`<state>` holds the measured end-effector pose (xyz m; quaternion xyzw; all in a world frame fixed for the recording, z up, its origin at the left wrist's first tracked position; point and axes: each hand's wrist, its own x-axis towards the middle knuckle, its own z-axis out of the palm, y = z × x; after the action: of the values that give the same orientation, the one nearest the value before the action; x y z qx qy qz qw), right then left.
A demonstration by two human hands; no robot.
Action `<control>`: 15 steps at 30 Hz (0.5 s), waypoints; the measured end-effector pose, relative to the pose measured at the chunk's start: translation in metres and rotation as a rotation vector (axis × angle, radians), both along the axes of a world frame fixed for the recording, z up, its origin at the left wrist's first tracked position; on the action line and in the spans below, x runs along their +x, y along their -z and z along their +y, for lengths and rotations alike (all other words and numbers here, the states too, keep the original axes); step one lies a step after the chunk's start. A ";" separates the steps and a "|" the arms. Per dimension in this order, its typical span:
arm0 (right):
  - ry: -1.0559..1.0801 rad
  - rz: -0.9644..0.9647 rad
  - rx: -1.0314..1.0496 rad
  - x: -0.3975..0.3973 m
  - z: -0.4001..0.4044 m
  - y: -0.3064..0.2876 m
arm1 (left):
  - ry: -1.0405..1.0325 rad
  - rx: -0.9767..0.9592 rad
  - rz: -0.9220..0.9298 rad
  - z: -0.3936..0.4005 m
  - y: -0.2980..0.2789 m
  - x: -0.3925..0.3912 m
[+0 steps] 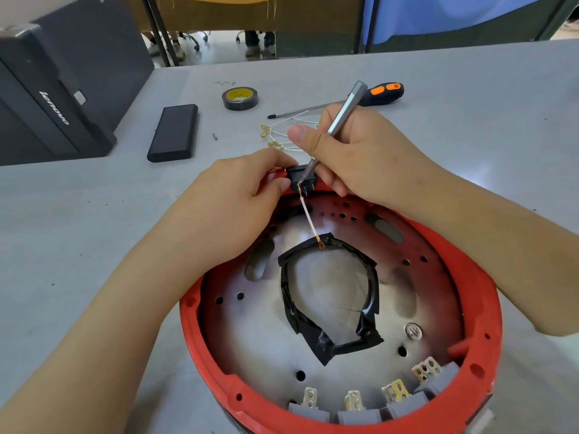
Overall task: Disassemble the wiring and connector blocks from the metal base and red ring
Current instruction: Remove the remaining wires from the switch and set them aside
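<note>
One white wire (308,219) is all that links the black switch block (303,176) at the far rim of the red ring (488,311) to the black-taped loop (329,292) lying on the metal base (250,333). The wire's long axis runs from the block's terminal toward the person and slightly to their right, ending in a brass lug on the tape. Both hands meet at the block, far side of the ring: the left hand (232,202) pinches the block's left end, thumb and fingers curled on it, while the right hand (360,158) grips a slim grey metal tool (340,119) like a pen, its shaft slanting down and leftward, tip touching the brass terminal. The right hand is nearer the joint, so the freeing move likely falls to it. Four grey connector blocks (404,408) sit along the near rim, terminals upward, well apart from both hands.
</note>
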<state>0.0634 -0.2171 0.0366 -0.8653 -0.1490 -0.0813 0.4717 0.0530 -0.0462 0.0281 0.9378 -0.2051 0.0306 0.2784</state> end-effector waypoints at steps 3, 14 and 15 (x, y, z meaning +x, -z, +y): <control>-0.015 0.014 0.049 0.001 -0.001 0.001 | 0.004 -0.010 0.010 0.000 0.000 0.000; -0.018 -0.026 0.061 -0.001 -0.004 0.004 | 0.004 -0.006 0.011 -0.001 -0.001 -0.001; -0.023 -0.019 0.074 -0.001 -0.004 0.004 | 0.004 -0.003 0.010 -0.001 -0.001 -0.001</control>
<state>0.0624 -0.2215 0.0330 -0.8447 -0.1605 -0.0894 0.5027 0.0518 -0.0468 0.0289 0.9371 -0.2055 0.0258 0.2810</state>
